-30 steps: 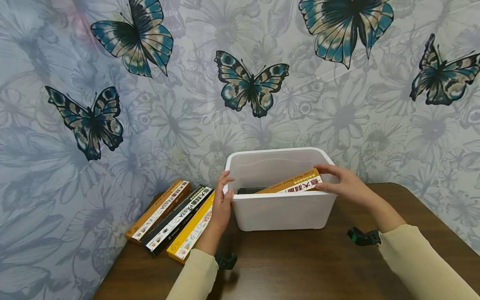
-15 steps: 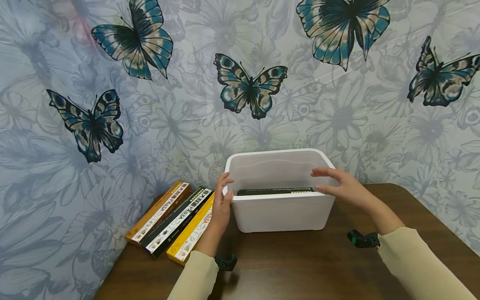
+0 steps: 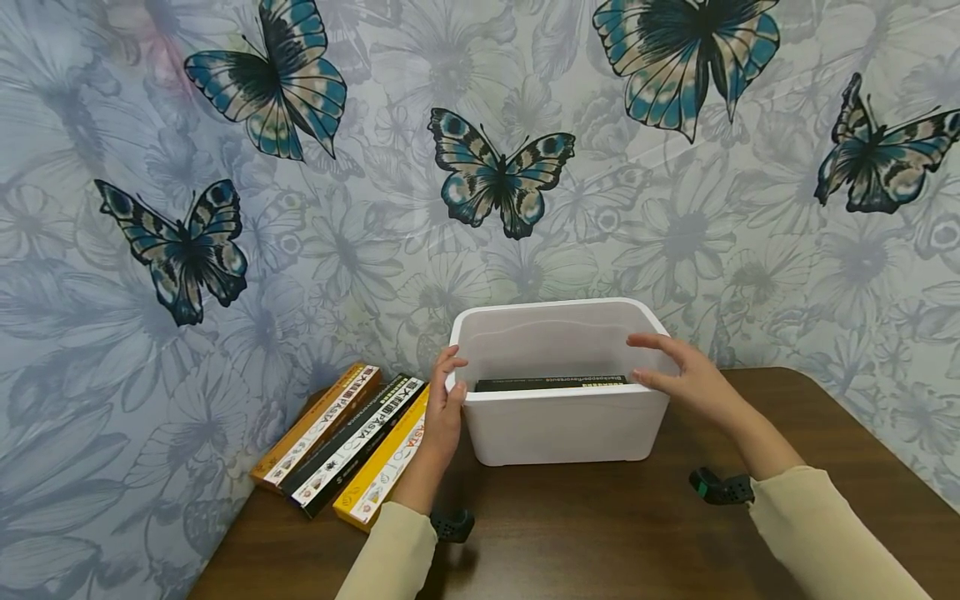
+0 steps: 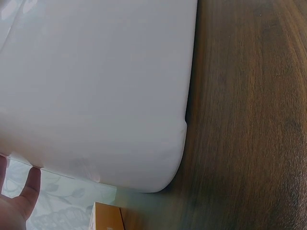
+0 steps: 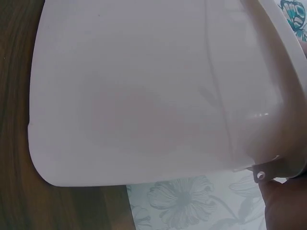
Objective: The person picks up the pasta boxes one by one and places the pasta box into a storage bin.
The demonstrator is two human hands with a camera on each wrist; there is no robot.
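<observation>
A white plastic bin [image 3: 566, 429] stands on the table against the wall. My left hand [image 3: 445, 408] grips its left rim, index and middle fingers reaching over the edge; in the left wrist view a fingertip [image 4: 33, 179] presses the outer wall. At the opposite end, my right hand [image 3: 690, 375] overlaps the right rim, thumb and index finger spread apart and nothing between them. Inside lies a black pasta box [image 3: 551, 383], mostly hidden by the front wall. In the right wrist view, part of my right hand [image 5: 285, 206] shows beside a small tab at the rim.
Left of the bin lie a brown pasta box [image 3: 315, 427], a black pasta box [image 3: 358, 446] and a yellow pasta box [image 3: 386, 458], side by side. My left forearm partly covers the yellow one. Butterfly-patterned wallpaper [image 3: 360, 275] rises directly behind the table [image 3: 585, 533].
My right hand has let go of an orange-brown pasta box, which dropped out of sight inside the bin. The black box's top now shows. My left hand stays at the rim.
</observation>
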